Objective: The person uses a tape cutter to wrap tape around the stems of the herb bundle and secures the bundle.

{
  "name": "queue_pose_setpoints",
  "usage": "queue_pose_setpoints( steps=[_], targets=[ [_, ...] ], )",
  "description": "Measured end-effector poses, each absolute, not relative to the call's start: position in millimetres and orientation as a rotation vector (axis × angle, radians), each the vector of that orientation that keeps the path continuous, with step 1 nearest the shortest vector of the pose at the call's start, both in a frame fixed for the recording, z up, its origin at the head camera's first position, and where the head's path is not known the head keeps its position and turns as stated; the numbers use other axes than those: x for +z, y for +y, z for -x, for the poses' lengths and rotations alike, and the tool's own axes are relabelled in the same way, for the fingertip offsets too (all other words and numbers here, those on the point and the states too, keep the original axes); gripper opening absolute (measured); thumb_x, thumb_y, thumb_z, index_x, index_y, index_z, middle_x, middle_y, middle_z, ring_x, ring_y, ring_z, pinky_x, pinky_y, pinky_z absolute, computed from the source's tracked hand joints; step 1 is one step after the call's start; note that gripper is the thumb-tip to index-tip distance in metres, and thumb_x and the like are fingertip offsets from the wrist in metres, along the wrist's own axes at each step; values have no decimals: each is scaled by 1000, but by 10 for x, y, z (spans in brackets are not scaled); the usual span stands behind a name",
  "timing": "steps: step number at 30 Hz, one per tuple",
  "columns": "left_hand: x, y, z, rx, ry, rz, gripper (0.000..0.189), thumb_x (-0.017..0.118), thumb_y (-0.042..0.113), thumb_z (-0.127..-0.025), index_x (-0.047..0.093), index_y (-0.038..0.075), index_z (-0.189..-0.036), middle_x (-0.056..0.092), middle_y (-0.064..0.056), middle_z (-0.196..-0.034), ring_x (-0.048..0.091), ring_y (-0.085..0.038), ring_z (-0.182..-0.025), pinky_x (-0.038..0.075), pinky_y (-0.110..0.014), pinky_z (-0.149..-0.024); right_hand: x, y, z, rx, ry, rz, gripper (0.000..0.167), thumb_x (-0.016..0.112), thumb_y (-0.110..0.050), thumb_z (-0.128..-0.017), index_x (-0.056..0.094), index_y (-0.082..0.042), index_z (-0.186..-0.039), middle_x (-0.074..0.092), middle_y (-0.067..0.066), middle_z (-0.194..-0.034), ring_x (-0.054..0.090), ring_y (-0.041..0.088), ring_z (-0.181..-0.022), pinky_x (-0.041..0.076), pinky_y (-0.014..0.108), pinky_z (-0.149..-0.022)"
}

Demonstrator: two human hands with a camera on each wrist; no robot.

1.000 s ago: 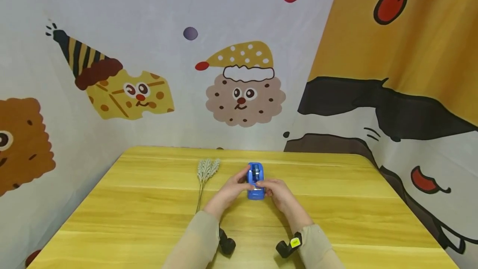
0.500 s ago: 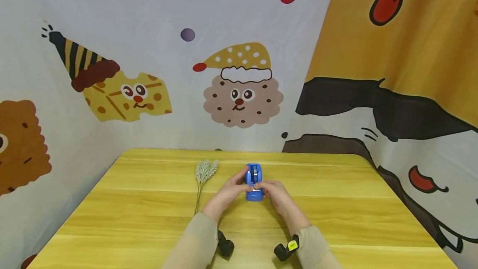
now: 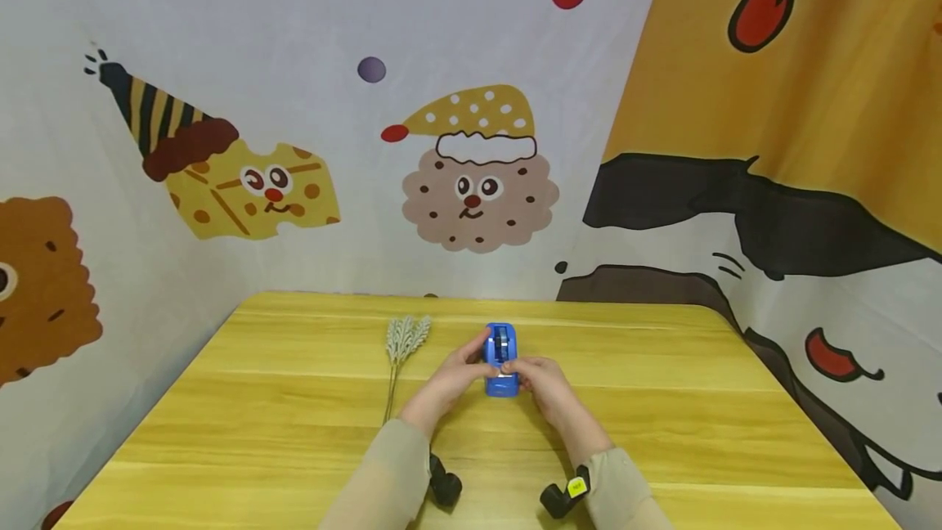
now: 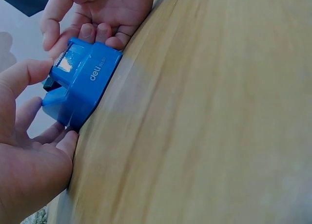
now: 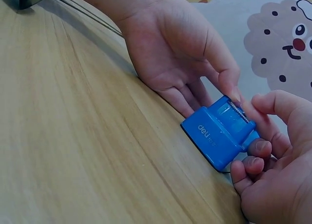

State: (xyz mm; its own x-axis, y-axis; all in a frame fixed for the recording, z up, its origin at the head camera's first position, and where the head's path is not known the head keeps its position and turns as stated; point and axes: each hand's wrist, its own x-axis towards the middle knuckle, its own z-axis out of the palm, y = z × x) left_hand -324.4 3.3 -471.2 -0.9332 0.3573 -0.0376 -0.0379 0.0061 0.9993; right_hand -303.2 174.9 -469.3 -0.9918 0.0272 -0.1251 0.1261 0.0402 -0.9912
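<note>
My left hand (image 3: 451, 376) curls its fingers along the left side of the blue tape dispenser (image 3: 502, 357); my right hand (image 3: 547, 379) bends its fingers against the opposite side. Neither is nearer: both touch it, thumbs almost meeting over the cutter at its near end. It sits on the table (image 3: 662, 399) straight ahead, between my hands, long axis pointing away from me, the tape roll (image 3: 501, 342) towards the far end.
</note>
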Motion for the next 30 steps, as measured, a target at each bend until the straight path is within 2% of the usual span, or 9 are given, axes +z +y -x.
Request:
queue_pose_setpoints(
  steps=[10,22,30],
  targets=[
    [-4719,30,3242,1998,2007,-317,81,72,9,-78,36,21,-151,28,-22,-153,24,-39,-141,13,-59,-112,-4666,1738,2958,-2123,2212,-186,23,72,-14,-80,71,6,-90,66,4,-80,51,20,-82,41,31,-73],
    [-4705,27,3238,2006,1996,-333,82,72,9,-78,35,20,-151,27,-22,-153,23,-39,-141,13,-59,-112,-4679,1726,2899,-2136,2208,-178,28,70,-13,-82,70,10,-98,69,5,-87,51,18,-82,43,29,-71],
    [-4707,21,3259,2016,1981,-345,81,72,9,-79,35,19,-151,27,-22,-153,24,-39,-141,14,-57,-112,-4398,1677,2698,-2115,2202,-143,27,68,-10,-83,69,13,-96,66,4,-86,50,23,-86,43,32,-73]
  ],
)
